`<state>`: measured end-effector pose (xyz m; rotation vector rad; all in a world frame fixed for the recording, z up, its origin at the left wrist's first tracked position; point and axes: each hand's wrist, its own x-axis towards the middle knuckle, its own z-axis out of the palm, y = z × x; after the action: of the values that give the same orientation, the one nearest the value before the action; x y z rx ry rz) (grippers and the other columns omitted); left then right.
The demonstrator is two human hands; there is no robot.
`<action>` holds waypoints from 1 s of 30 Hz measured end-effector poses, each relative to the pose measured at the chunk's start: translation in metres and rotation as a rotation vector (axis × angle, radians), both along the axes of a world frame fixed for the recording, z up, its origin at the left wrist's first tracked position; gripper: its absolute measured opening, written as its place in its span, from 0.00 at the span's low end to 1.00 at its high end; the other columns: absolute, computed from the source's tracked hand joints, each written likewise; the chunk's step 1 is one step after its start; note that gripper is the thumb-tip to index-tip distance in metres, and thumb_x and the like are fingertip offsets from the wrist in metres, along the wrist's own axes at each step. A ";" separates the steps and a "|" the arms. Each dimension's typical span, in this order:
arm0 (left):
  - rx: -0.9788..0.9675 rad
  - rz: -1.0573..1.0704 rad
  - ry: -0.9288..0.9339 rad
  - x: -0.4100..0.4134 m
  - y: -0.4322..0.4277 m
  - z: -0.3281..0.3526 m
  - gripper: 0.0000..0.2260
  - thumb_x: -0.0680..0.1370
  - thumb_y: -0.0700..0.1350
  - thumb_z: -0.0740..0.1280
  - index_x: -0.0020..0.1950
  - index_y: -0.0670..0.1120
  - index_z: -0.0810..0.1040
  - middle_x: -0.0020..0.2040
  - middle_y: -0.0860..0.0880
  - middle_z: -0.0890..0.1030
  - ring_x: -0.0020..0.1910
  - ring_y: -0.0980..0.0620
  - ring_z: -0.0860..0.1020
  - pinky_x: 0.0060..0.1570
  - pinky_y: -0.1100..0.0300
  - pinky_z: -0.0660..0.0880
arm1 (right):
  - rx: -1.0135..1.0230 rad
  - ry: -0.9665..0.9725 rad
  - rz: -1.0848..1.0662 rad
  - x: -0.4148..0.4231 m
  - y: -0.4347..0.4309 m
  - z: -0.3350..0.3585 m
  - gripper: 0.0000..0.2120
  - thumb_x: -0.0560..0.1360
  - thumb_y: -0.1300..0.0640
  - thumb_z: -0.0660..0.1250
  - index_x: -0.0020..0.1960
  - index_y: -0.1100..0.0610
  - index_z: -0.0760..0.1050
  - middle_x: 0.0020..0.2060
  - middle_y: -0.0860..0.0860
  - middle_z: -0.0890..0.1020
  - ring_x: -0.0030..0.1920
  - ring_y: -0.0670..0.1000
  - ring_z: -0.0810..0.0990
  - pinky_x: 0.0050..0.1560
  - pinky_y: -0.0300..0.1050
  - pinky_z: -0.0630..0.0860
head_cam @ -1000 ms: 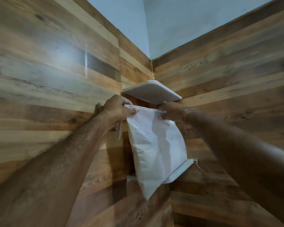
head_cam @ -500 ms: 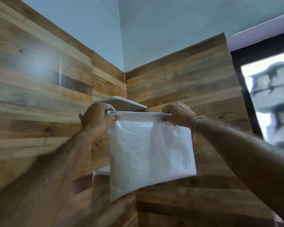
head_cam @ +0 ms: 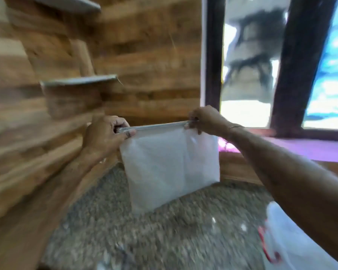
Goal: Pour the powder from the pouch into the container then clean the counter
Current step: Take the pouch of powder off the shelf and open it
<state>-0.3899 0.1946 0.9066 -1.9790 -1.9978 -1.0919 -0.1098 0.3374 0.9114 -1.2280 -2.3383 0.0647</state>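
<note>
Pouring is not yet beginning: I am pinching the white pouch (head_cam: 169, 164) by its sealed top edge, left hand (head_cam: 103, 136) and right hand (head_cam: 205, 119) clamped at opposite corners, hanging above the speckled tabletop (head_cam: 125, 230). No container is showing, so filling and wiping are both remaining.

Corner of a home kitchen, or something very like one. Walls (head_cam: 148, 61) clad in wood-grain planks, brown bands of differing tone. Two small pale corner shelves (head_cam: 78, 81), one above the other, fixed where the walls meet. Speckled granite-type counter (head_cam: 164, 236) below, running into the corner. Dark-framed window (head_cam: 289, 65) on the right, bright daylight outside, view blurred. Pinkish sill or ledge (head_cam: 308, 149) under it. A white plastic bag (head_cam: 293, 244) with red print lies on the counter at the right edge.
</note>
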 end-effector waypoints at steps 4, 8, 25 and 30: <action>-0.163 0.048 0.025 0.036 -0.026 -0.094 0.12 0.70 0.62 0.68 0.36 0.55 0.79 0.36 0.54 0.79 0.39 0.49 0.79 0.50 0.46 0.76 | -0.188 0.034 -0.003 0.037 -0.024 -0.099 0.14 0.74 0.57 0.74 0.31 0.50 0.76 0.25 0.46 0.80 0.27 0.47 0.82 0.41 0.44 0.78; -0.263 0.144 0.084 0.064 -0.063 -0.174 0.12 0.73 0.55 0.76 0.36 0.50 0.78 0.35 0.52 0.77 0.37 0.49 0.79 0.45 0.53 0.67 | -0.327 -0.032 -0.014 0.058 -0.047 -0.169 0.15 0.71 0.55 0.76 0.29 0.50 0.76 0.30 0.53 0.84 0.32 0.52 0.85 0.38 0.45 0.80; -0.482 0.061 -0.362 0.054 -0.125 -0.242 0.05 0.77 0.50 0.75 0.42 0.52 0.86 0.35 0.60 0.85 0.34 0.55 0.83 0.36 0.55 0.81 | -0.206 -0.057 0.023 0.033 -0.131 -0.278 0.03 0.78 0.53 0.71 0.45 0.50 0.81 0.44 0.46 0.85 0.42 0.48 0.81 0.33 0.40 0.71; -0.432 0.015 -0.368 0.051 -0.122 -0.220 0.02 0.77 0.45 0.76 0.48 0.51 0.88 0.44 0.58 0.87 0.45 0.59 0.85 0.49 0.53 0.84 | -0.317 0.070 0.278 -0.020 -0.181 -0.275 0.15 0.75 0.41 0.71 0.55 0.49 0.82 0.52 0.43 0.85 0.45 0.38 0.76 0.38 0.28 0.68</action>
<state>-0.3386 0.0726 0.6865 -2.0622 -2.6261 -1.1695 -0.1294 0.1564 0.6368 -1.0076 -2.4851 0.5817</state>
